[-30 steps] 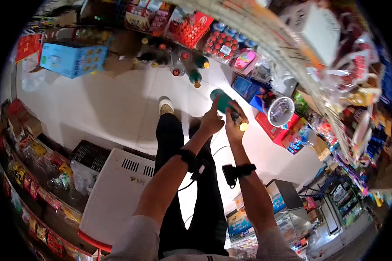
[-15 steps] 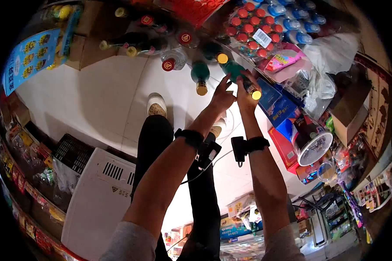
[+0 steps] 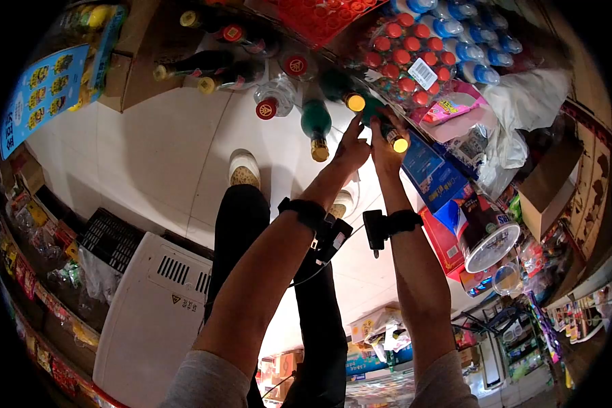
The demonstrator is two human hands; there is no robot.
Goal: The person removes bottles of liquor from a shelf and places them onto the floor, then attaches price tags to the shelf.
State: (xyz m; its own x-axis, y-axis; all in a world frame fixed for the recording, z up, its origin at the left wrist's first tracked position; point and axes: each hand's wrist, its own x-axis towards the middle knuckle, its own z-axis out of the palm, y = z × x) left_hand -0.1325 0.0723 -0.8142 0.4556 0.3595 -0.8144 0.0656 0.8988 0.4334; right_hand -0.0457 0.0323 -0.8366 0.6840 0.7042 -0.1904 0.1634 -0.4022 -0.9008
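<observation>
Held green bottle (image 3: 372, 109) moved since a second ago, from over floor (image 3: 163, 170) to just beside red-capped pack (image 3: 404, 66); right hand (image 3: 386, 151) wrapped round bottle neck; left hand (image 3: 351, 151) farther from pack, fingers part-spread, bottle contact unclear.

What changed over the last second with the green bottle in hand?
The held green bottle moved forward, from over open floor to beside the other green bottles. Right hand still grips it; left hand stays close, contact unclear. The other green bottles look unmoved.
</observation>
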